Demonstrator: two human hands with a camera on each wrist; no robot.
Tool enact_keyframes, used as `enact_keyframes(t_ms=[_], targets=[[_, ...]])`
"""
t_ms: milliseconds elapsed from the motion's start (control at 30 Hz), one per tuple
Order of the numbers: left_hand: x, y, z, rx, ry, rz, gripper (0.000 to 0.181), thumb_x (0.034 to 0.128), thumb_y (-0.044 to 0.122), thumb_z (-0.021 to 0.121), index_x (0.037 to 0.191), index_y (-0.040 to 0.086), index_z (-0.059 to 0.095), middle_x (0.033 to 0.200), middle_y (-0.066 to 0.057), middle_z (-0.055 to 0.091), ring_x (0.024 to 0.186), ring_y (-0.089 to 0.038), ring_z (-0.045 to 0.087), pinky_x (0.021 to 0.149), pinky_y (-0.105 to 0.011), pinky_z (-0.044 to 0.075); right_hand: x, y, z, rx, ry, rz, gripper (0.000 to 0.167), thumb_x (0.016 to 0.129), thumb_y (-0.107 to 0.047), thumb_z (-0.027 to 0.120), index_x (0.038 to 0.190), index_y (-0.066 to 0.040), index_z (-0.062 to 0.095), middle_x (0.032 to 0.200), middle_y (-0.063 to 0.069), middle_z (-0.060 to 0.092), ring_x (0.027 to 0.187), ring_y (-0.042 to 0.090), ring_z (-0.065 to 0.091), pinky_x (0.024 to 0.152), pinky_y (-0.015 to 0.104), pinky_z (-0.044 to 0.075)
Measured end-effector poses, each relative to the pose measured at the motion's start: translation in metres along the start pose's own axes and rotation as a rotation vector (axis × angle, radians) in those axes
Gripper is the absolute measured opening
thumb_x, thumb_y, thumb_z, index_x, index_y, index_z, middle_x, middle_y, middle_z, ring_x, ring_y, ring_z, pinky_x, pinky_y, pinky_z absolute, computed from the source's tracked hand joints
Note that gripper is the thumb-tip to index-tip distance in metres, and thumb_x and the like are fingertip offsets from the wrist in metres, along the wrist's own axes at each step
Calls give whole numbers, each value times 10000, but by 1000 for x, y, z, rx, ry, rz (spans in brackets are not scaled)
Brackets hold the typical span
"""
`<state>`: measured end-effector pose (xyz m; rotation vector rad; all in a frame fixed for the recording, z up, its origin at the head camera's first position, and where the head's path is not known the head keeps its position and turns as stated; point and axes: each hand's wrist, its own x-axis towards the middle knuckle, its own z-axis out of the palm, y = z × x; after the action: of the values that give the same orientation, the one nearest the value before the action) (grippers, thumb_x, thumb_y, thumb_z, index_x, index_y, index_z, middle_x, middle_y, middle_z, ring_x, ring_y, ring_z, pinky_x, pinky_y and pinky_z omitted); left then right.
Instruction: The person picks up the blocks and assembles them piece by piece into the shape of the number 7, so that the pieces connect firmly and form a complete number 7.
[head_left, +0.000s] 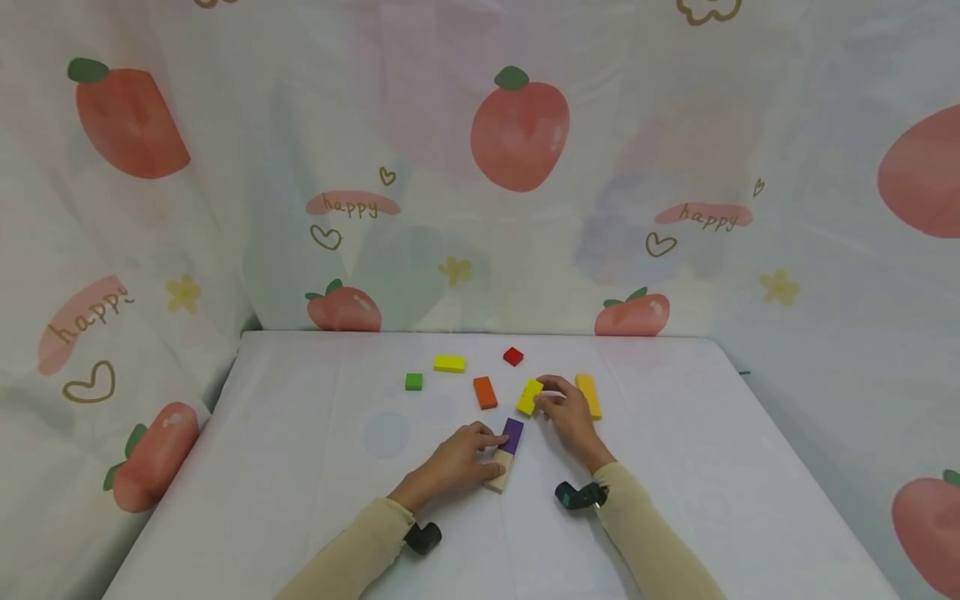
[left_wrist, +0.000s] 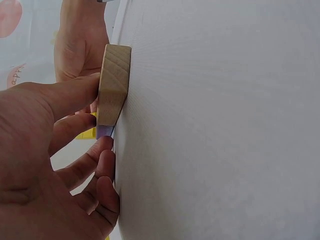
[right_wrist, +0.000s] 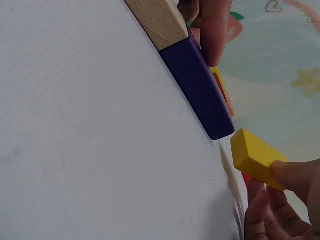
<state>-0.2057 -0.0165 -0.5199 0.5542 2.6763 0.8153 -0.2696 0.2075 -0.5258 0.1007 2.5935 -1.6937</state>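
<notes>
A purple wooden block (head_left: 512, 434) and a plain wood block (head_left: 500, 482) lie end to end in one line on the white-covered table. My left hand (head_left: 452, 460) rests on them, index fingertip on the purple block and thumb on the plain one. In the left wrist view the thumb touches the upper face of the plain block (left_wrist: 114, 75). Just beyond the purple block's far end, my right hand (head_left: 572, 419) pinches a yellow block (head_left: 529, 397). The right wrist view shows this yellow block (right_wrist: 252, 155) tilted, apart from the purple block (right_wrist: 197, 90).
An orange block (head_left: 485, 392), a red block (head_left: 513, 357), a lime-yellow block (head_left: 450, 364) and a green block (head_left: 414, 382) lie farther back. A longer amber block (head_left: 590, 397) lies right of the right hand. Patterned cloth (head_left: 517, 250) hangs behind the table.
</notes>
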Motion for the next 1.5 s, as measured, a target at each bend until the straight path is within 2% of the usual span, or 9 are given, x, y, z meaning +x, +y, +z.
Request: enact_keyframes(t_ms=[267, 767, 867, 1100, 1500], targets=[[0, 1, 0, 5, -4, -1, 537, 869, 393, 731, 1379, 343, 568, 1248, 16, 575, 1143, -160, 538, 979, -367, 517, -1, 1, 2, -5, -10, -3, 366, 972, -124, 596, 1335, -115, 562, 1361, 135, 548, 1063, 271, 622, 755, 232, 546], [1, 0, 0, 14, -3, 5, 540, 869, 401, 729, 1380, 331, 570, 1254, 9, 578, 1139, -163, 539, 988, -371, 512, -2, 4, 6, -21, -21, 20, 355, 962, -144, 619, 1316, -154, 591, 1337, 98, 582, 1014, 231, 627, 751, 232, 545], [0, 1, 0, 8, -4, 6, 536, 871, 396, 728, 1379, 329, 572, 1253, 7, 578, 1137, -163, 538, 988, -372, 512, -2, 5, 6, -38, -19, 20, 352, 960, -153, 626, 1311, -157, 595, 1314, 97, 597, 1003, 228, 628, 757, 241, 546], [-1, 2, 0, 7, 3, 10, 525, 873, 385, 729, 1372, 322, 581, 1243, 12, 582, 1125, -156, 540, 974, -361, 517, -3, 7, 9, -105, -11, 29, 346, 948, -208, 646, 1292, -191, 611, 1284, 70, 625, 1078, 229, 617, 860, 318, 570], [-2, 3, -1, -2, 0, 6, 524, 875, 387, 727, 1373, 316, 581, 1251, 5, 580, 1133, -161, 539, 981, -373, 514, -3, 9, 11, -215, -2, 12, 347, 946, -223, 653, 1291, -192, 630, 1131, 41, 663, 1012, 193, 586, 904, 353, 532]])
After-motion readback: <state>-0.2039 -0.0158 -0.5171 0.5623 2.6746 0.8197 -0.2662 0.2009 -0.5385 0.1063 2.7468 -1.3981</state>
